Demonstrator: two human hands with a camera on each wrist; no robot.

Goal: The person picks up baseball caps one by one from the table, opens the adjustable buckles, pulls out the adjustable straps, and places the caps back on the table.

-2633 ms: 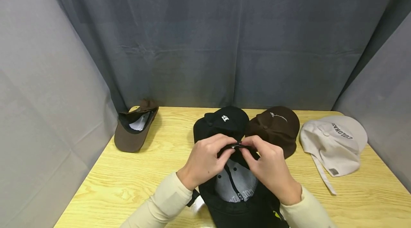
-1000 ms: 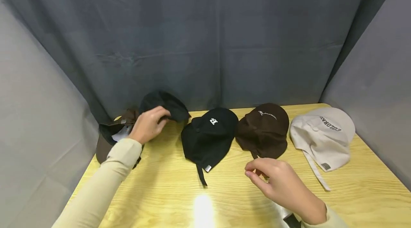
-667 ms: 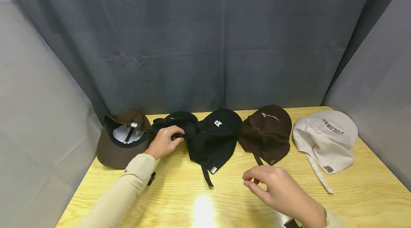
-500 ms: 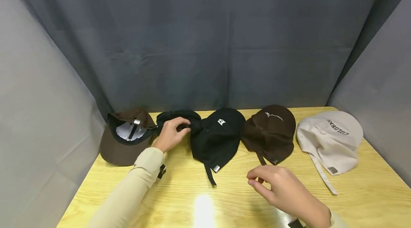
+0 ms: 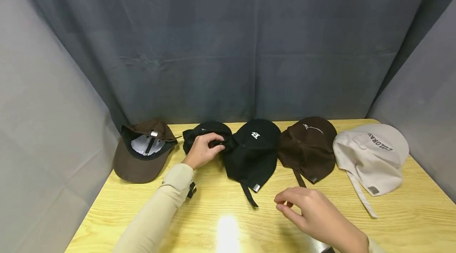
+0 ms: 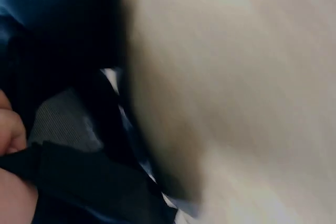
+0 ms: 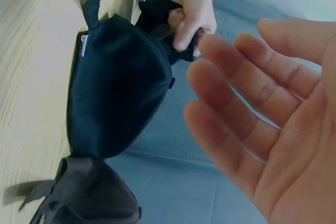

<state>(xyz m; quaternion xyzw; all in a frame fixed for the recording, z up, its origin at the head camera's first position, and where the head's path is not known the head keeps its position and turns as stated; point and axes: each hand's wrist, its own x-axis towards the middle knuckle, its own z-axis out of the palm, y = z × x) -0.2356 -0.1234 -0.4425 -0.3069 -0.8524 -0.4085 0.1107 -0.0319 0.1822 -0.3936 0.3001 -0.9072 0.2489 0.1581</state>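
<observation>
My left hand [image 5: 204, 151] pinches the back edge of a black baseball cap [image 5: 215, 127] with small light lettering, at the back of the table. In the left wrist view, thumb and fingertips grip a dark fabric edge [image 6: 100, 174] of this cap. Right beside it, touching or overlapping, lies a black cap [image 5: 251, 162] with a white letter R. Above the table's front right part hovers my right hand [image 5: 308, 209], fingers relaxed and holding nothing; the right wrist view also shows its fingers [image 7: 226, 135] loosely bent.
An upturned brown cap [image 5: 140, 170] lies at the far left. Rightward in the row follow a dark brown cap [image 5: 307, 148] and a beige cap [image 5: 372, 162] with COLORAD lettering, straps trailing forward. A dark grey curtain [image 5: 199, 47] hangs behind the wooden table [image 5: 199, 221].
Both hands held the black cap's strap near the front; the right hand let go. My left hand carried the cap to the back, between the upturned brown cap and the R cap.
</observation>
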